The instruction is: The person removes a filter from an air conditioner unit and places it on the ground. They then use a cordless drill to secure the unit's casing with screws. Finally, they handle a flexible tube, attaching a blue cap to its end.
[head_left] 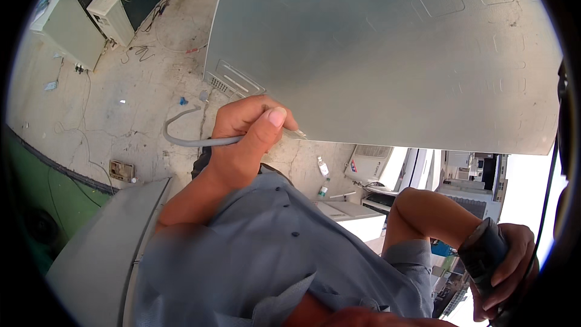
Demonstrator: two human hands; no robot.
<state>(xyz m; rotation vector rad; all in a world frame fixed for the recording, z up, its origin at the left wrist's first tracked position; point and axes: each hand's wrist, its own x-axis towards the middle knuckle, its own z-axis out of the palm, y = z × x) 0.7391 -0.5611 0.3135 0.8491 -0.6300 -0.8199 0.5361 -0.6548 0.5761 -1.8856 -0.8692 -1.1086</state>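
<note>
Near the middle, my left hand (pixel 251 130) is closed, thumb over curled fingers. Out of its fist runs a grey, bent cable or hose (pixel 181 141), which hooks round at its free end. That hand is at the lower left edge of a large pale grey metal panel (pixel 375 66), beside its small vent slots. At the far right my right hand (pixel 514 260) is raised with curled fingers. Against its wrist and fingers lies a dark cylinder (pixel 484 254); I cannot tell whether it is held or worn. The picture's dark rim hides part of this hand.
Pale box-shaped units (pixel 72 30) stand at the upper left, with loose wires on the concrete floor (pixel 139 85). A clear bottle (pixel 322 166) and a white appliance (pixel 370 163) lie below the panel. A grey cabinet (pixel 109 248) is at lower left, beside a green surface (pixel 45 194).
</note>
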